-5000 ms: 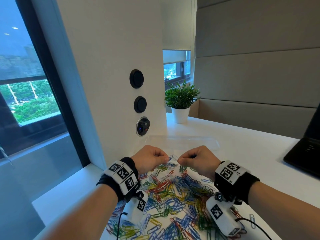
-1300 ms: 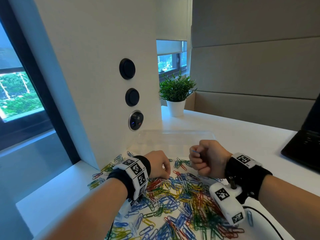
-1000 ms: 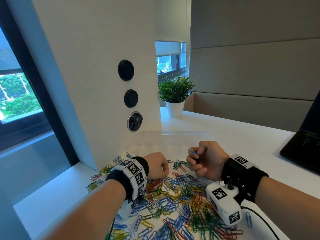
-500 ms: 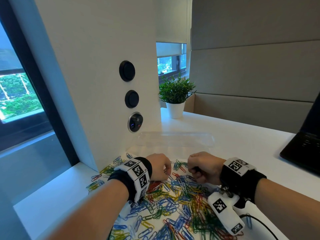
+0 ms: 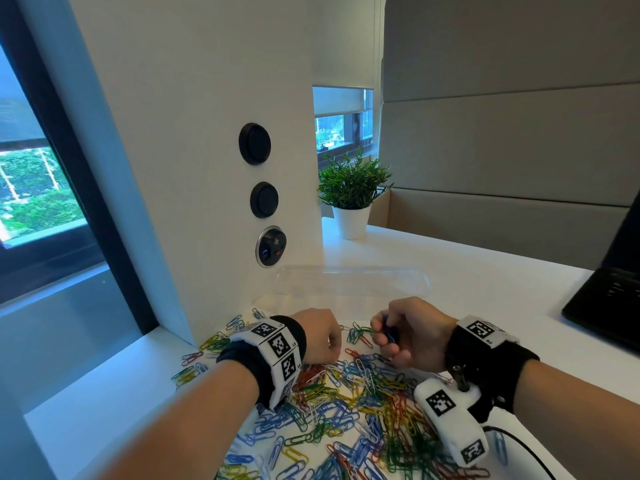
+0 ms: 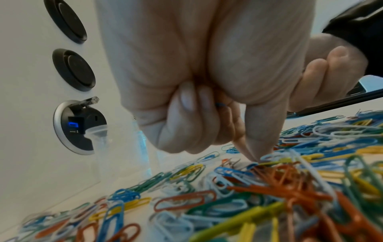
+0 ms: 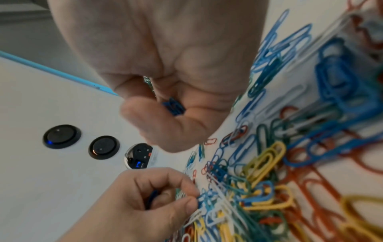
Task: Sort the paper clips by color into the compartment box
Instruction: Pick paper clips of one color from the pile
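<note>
A pile of mixed-colour paper clips (image 5: 346,403) covers the white desk in front of me. Behind it lies the clear compartment box (image 5: 349,284); its inside is hard to make out. My left hand (image 5: 332,344) is low over the pile's far edge. In the left wrist view its thumb and forefinger (image 6: 253,155) pinch a blue clip in the pile, and the curled fingers hold blue clips (image 6: 220,104). My right hand (image 5: 384,336) hovers beside it, fist curled round a bunch of blue clips (image 7: 173,106). The left hand (image 7: 192,203) also shows in the right wrist view.
A white pillar with round sockets (image 5: 263,199) stands just left of the box. A potted plant (image 5: 351,202) sits at the back and a black laptop (image 5: 609,306) at the right. The desk's edge runs along the left by the window.
My right fist has come down from above the desk to the pile's far edge, close to the left hand. The left hand has stayed at the pile, picking.
</note>
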### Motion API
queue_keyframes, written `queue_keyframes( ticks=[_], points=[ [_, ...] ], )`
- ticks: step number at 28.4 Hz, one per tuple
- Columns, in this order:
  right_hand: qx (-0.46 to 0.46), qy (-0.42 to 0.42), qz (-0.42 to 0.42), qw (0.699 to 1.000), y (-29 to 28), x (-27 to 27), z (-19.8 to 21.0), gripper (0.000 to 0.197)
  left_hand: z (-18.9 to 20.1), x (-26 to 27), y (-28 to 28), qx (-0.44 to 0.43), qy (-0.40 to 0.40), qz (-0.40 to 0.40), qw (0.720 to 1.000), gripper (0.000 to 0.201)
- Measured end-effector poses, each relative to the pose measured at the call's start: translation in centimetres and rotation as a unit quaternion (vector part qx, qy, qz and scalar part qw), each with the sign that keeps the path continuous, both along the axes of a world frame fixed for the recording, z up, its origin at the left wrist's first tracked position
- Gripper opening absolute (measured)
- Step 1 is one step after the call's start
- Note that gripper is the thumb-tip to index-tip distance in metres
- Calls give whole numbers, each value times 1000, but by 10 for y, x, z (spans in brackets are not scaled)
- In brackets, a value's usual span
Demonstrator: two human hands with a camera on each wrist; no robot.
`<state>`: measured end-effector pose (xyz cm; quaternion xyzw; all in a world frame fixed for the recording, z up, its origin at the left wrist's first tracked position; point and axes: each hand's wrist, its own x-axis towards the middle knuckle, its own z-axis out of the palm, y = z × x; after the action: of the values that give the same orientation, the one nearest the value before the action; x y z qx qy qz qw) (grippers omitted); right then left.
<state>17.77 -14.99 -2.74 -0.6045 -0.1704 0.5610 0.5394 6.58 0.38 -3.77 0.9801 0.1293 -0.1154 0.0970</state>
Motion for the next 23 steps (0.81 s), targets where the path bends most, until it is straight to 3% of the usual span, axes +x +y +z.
queue_keyframes(
  ticks=[1,5,11,14,16,20,23],
  points=[
    [-10,-9,1,1000,0,0,2,6,-1,2,0,5,17,4,1000,15],
    [-56,-95,-17,994,4,1,-4,28,-1,4,1,-16,79,30,996,33],
    [-105,-237,-2,966,4,-1,-4,24,0,1,1,-24,91,22,995,31],
    [-141,-407,36,902,2,4,-2,23,3,-3,1,-15,17,9,1000,9],
    [-143,-496,66,854,3,8,-3,20,5,-5,3,-31,-9,12,999,11],
    [-160,-586,105,787,12,14,-11,18,4,-4,0,-15,10,7,1000,10],
    [-177,-619,115,757,15,18,-15,15,2,1,-1,3,37,13,999,14]
  ],
)
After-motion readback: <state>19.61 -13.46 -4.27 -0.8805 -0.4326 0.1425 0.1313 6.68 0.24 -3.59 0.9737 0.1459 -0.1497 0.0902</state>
